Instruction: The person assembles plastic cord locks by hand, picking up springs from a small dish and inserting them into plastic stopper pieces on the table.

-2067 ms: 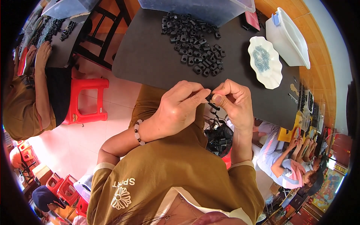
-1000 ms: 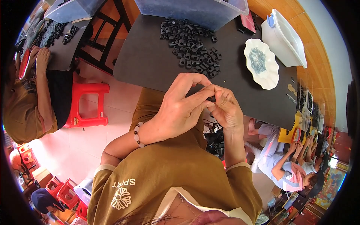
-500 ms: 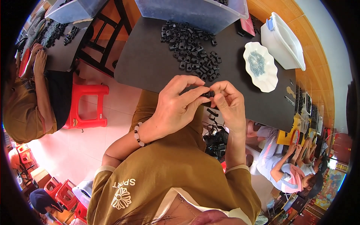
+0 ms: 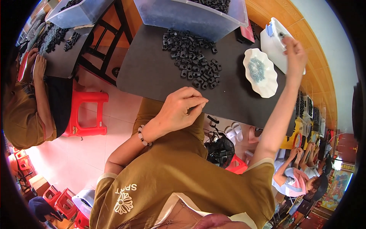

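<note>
My left hand (image 4: 183, 108) hovers at the near edge of the dark table, its thumb and fingertips pinched together. Whatever sits in that pinch, if anything, is too small to make out. Stretched out to the right, my right hand (image 4: 295, 57) is over the white bin (image 4: 272, 47), its fingers smeared by motion. A small black part (image 4: 282, 35) shows at its fingertips; whether it is gripped or loose is unclear. Beyond my left hand lies a pile of small black drilled parts (image 4: 190, 57). A white scalloped dish (image 4: 268, 87) with tiny clear pieces (image 4: 257, 70) stands left of my right forearm.
A translucent tub (image 4: 183, 19) of black parts stands at the table's far side, with a pink-red box (image 4: 248, 33) beside it. A co-worker sits at another table on the left, near a red stool (image 4: 89, 110). More people work at the right.
My right hand has left my left hand and swung right and away to the white bin, with the black part at its fingertips. My left hand stays near its place, still pinched.
</note>
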`<state>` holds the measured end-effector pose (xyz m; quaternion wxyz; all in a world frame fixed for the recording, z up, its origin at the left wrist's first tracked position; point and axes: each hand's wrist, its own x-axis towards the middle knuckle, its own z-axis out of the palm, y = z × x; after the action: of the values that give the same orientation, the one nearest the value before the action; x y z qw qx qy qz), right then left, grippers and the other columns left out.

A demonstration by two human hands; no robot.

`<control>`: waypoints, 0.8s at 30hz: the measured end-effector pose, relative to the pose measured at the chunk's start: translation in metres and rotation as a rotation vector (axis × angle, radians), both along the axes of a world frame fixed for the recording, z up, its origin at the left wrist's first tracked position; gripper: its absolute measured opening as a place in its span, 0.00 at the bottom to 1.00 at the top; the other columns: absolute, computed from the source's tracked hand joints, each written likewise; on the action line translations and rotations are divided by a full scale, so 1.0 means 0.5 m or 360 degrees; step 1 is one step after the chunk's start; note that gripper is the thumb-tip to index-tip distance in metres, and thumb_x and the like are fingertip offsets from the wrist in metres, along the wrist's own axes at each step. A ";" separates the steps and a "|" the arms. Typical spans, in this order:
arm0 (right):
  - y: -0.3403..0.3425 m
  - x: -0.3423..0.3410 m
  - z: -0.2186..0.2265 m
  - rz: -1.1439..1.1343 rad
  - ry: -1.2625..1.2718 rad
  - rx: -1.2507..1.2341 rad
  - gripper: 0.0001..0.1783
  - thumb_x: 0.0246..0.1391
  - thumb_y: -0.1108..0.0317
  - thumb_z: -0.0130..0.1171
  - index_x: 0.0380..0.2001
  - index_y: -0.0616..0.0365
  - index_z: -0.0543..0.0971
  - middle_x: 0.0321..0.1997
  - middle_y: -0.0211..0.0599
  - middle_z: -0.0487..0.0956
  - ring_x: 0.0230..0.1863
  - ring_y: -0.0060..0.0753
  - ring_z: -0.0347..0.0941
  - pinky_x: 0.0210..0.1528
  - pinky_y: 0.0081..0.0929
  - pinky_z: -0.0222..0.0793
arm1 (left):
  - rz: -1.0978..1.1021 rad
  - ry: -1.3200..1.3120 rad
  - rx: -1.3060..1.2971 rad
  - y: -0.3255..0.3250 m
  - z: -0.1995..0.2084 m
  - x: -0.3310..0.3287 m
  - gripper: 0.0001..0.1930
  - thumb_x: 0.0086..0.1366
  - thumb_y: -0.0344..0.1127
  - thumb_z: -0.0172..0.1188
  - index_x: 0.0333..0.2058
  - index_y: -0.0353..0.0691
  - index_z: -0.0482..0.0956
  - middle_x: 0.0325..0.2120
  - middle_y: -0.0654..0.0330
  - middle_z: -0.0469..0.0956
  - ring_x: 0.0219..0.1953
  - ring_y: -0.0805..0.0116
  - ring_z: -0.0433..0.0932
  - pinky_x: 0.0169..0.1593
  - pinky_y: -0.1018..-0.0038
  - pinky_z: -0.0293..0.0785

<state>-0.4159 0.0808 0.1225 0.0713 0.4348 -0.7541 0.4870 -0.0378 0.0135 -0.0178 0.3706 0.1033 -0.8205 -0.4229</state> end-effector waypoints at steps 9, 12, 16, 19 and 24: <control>-0.026 -0.084 -0.012 -0.0183 0.0258 0.0112 0.21 0.67 0.54 0.60 0.49 0.63 0.83 0.43 0.31 0.86 0.42 0.22 0.78 0.44 0.21 0.73 | 0.0057 -0.0037 -0.0023 -0.007 -0.009 -0.007 0.08 0.60 0.22 0.67 0.39 0.36 0.87 0.38 0.59 0.82 0.38 0.65 0.80 0.36 0.73 0.79; -0.039 0.077 -0.075 0.0218 0.0102 0.0301 0.15 0.70 0.59 0.57 0.48 0.57 0.84 0.40 0.29 0.86 0.40 0.17 0.77 0.44 0.20 0.72 | 0.0106 -0.0078 0.0028 -0.007 -0.010 -0.004 0.08 0.60 0.22 0.66 0.39 0.35 0.87 0.40 0.59 0.82 0.39 0.65 0.80 0.36 0.74 0.78; -0.027 0.216 -0.149 0.0427 0.0202 0.0650 0.12 0.60 0.71 0.65 0.48 0.56 0.85 0.40 0.35 0.84 0.36 0.25 0.78 0.43 0.24 0.74 | 0.0106 -0.0053 0.0038 -0.011 -0.013 -0.009 0.08 0.60 0.22 0.66 0.39 0.35 0.87 0.40 0.58 0.82 0.39 0.64 0.80 0.37 0.74 0.78; -0.023 0.250 -0.173 0.0623 0.0360 0.0742 0.15 0.56 0.73 0.67 0.48 0.57 0.84 0.39 0.39 0.82 0.40 0.34 0.76 0.38 0.29 0.72 | 0.0083 -0.0073 0.0005 -0.013 -0.014 -0.010 0.08 0.60 0.21 0.66 0.39 0.35 0.87 0.39 0.58 0.82 0.39 0.64 0.80 0.37 0.73 0.78; -0.029 0.258 -0.190 0.0643 0.0348 0.0758 0.12 0.55 0.72 0.68 0.43 0.59 0.84 0.36 0.39 0.81 0.42 0.40 0.74 0.42 0.35 0.70 | 0.0069 -0.0070 0.0021 -0.015 -0.010 -0.009 0.09 0.59 0.21 0.65 0.39 0.35 0.87 0.38 0.58 0.82 0.38 0.63 0.80 0.38 0.73 0.78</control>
<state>-0.2869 0.0664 0.0273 -0.0500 0.6298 -0.7331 0.2518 -0.0421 0.0059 -0.0227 0.3609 0.1327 -0.8232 -0.4177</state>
